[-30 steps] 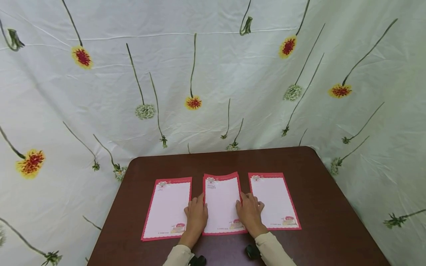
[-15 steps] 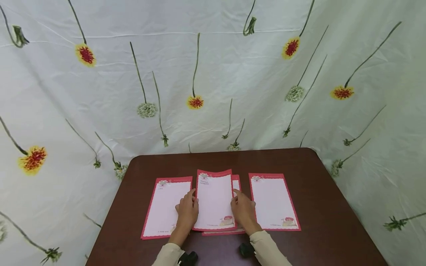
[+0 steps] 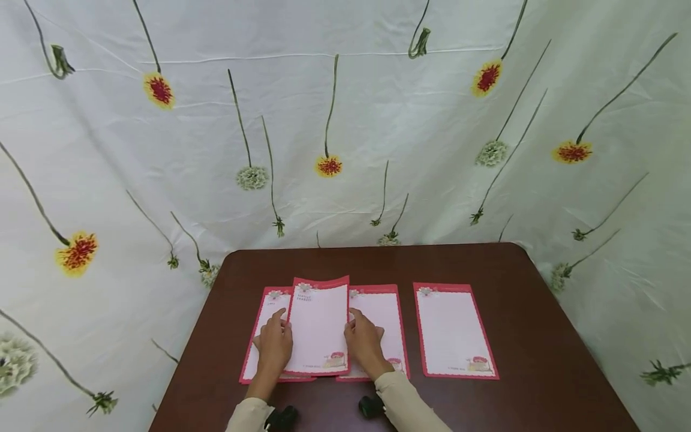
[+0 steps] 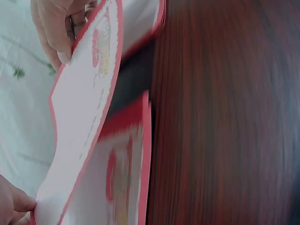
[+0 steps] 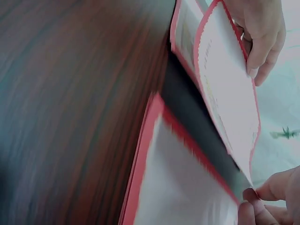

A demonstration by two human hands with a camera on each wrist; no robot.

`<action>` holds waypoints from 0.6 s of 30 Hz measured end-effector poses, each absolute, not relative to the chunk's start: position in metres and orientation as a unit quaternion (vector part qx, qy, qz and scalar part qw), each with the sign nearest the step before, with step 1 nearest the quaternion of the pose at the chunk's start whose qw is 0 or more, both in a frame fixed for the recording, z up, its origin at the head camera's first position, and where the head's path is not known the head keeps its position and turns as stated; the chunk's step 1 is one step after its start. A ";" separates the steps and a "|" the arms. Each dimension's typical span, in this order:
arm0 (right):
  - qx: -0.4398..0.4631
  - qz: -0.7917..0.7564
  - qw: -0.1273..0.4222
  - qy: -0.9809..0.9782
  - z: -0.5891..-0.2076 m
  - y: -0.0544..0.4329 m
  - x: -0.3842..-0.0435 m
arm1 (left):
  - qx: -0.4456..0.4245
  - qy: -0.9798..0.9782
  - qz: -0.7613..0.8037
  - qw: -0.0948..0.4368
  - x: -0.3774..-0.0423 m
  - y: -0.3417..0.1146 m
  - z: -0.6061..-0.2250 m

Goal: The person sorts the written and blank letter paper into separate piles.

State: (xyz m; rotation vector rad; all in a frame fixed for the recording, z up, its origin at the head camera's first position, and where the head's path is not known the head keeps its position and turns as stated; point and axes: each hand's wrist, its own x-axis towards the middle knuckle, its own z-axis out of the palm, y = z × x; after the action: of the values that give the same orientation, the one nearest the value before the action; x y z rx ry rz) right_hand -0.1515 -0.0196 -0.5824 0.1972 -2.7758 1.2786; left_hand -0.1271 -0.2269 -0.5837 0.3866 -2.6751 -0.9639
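Between my two hands a red-bordered sheet of paper [image 3: 317,327] is held up off the table, bowed along its length. My left hand [image 3: 275,343] pinches its left edge, and my right hand [image 3: 364,342] pinches its right edge, thumb against finger in the right wrist view. Under the raised sheet lies the left stack of matching sheets [image 3: 260,345], partly covered by it. Behind my right hand is the middle stack of sheets [image 3: 385,324], its left side hidden. Each sheet has a flower at the top corner and a small picture at the bottom.
A third stack of sheets [image 3: 456,330] lies to the right on the dark brown table [image 3: 540,360]. Beyond the table's back edge hangs a white cloth [image 3: 356,108] printed with flowers.
The top sheet has risen off the middle stack and moved left with both hands. It now hangs partly over the left stack, and the middle stack shows beneath.
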 end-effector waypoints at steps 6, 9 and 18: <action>0.085 0.435 0.023 -0.896 -0.579 -0.051 -0.149 | 0.154 -0.927 -0.312 0.142 -0.120 -0.257 -0.581; 0.096 0.439 0.017 -0.893 -0.580 -0.061 -0.147 | 0.171 -0.928 -0.303 0.133 -0.117 -0.266 -0.579; 0.107 0.445 0.003 -0.889 -0.585 -0.081 -0.141 | 0.202 -0.926 -0.297 0.121 -0.111 -0.282 -0.582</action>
State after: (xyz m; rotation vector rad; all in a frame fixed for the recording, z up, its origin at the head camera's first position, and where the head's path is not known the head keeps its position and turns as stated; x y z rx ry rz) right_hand -0.1412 -0.0807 -0.5853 0.3343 -2.7881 1.3962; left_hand -0.1110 -0.2819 -0.5816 0.5906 -2.7037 -0.8663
